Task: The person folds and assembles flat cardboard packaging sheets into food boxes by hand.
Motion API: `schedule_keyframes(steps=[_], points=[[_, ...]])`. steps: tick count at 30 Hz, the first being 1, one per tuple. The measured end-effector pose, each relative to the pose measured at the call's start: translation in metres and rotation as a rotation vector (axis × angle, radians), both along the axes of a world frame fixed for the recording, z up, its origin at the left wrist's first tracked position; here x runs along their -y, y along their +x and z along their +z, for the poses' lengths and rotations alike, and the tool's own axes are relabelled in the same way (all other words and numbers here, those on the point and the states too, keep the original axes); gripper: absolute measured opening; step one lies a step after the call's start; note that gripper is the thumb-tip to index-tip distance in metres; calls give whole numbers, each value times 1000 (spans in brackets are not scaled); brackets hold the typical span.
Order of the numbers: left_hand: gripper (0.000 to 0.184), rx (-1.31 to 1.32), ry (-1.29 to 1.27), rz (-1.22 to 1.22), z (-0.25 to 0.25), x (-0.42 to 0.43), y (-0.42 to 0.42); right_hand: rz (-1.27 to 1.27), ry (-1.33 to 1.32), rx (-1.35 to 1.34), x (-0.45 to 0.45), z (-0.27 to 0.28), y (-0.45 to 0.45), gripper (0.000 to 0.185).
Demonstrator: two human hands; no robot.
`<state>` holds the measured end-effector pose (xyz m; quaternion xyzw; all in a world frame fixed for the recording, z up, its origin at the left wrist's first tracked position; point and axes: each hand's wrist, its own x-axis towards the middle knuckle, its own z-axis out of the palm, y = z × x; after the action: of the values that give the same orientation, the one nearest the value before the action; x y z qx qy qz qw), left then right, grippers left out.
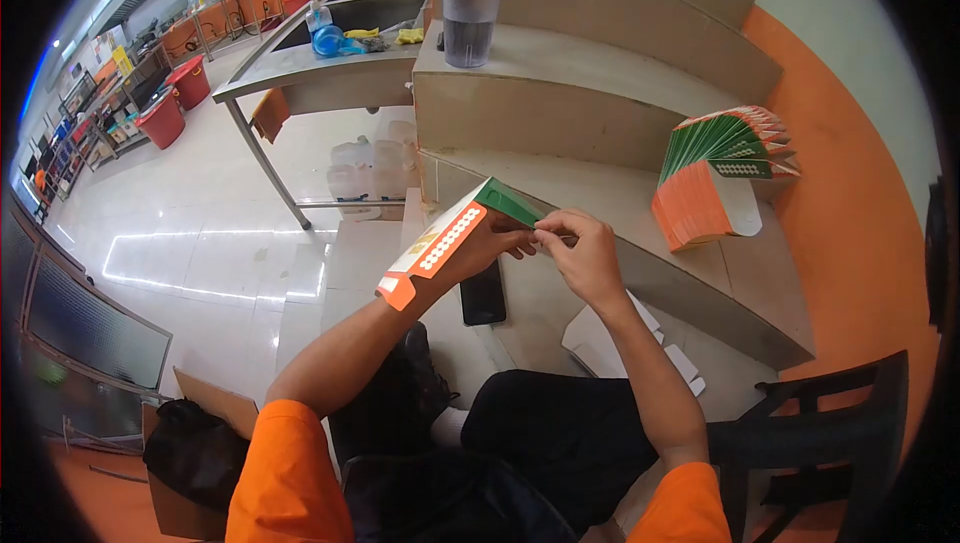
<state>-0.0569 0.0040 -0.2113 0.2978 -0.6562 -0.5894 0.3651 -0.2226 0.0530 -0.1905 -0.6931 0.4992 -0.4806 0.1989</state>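
Note:
A folding paper food box [440, 245], white and orange with a green end, is held tilted in front of me. My left hand [490, 246] is partly hidden behind it, its fingers closed near the green end. With bent fingers, my right hand [582, 255] pinches the edge of the green flap [508, 205]. Below my hands, a black phone [484, 295] lies on the step. Flat white carton blanks [598, 341] rest on the low step under my right forearm.
Nested orange and green boxes [690, 205] stand stacked on a step at right. A clear plastic pitcher [470, 28] stands on a higher step, beside a metal sink counter [270, 63]. A black chair [830, 433] is at lower right, an open cardboard box [215, 393] at lower left.

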Motion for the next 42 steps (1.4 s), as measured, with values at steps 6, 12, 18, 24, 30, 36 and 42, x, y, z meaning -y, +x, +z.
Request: schedule_keyframes(steps=[6, 12, 18, 24, 30, 36, 42], points=[[25, -37, 64, -32, -2, 2, -2, 4, 138, -6, -2, 9, -4, 14], [25, -128, 45, -57, -10, 6, 1, 25, 66, -14, 0, 0, -1, 16], [31, -173, 196, -119, -3, 3, -3, -105, -109, -168, -1, 5, -2, 30], [27, -113, 125, -154, 5, 3, 4, -32, -196, -284, 5, 5, -8, 49], [20, -148, 173, -19, 6, 5, 2, -58, -122, -275, -2, 6, 1, 55], [13, -346, 231, 26, 14, 11, 9, -39, -341, -377, 0, 5, 4, 66], [9, -484, 332, 69, 15, 9, 5, -55, -260, -281, 3, -2, -1, 63]])
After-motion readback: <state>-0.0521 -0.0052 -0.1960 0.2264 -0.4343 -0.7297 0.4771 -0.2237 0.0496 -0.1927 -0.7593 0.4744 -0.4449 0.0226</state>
